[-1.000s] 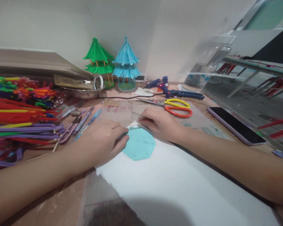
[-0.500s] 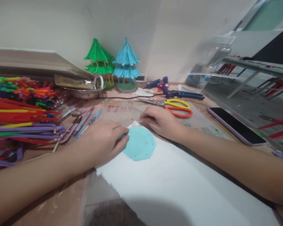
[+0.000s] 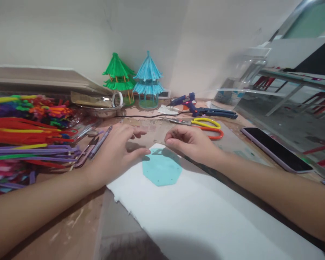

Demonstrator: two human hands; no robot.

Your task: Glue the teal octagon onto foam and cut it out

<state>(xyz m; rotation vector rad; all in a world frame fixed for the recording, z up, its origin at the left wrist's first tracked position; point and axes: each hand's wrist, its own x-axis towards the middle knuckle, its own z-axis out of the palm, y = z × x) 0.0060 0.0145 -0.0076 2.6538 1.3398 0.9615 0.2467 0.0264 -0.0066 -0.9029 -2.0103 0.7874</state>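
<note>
No writing can be read on anything here. A flat turquoise octagon (image 3: pixel 162 169) dotted with small dark marks lies on a white sheet (image 3: pixel 195 213) near the sheet's far corner. The left hand (image 3: pixel 116 153) hovers just left of the octagon, fingers spread and loose, thumb tip at its edge, holding nothing. The right hand (image 3: pixel 192 144) is curled at the octagon's far edge, fingertips pinched narrowly together; whether they hold something I cannot tell. Behind it lie scissors (image 3: pixel 203 125) and a glue gun (image 3: pixel 195 106).
</note>
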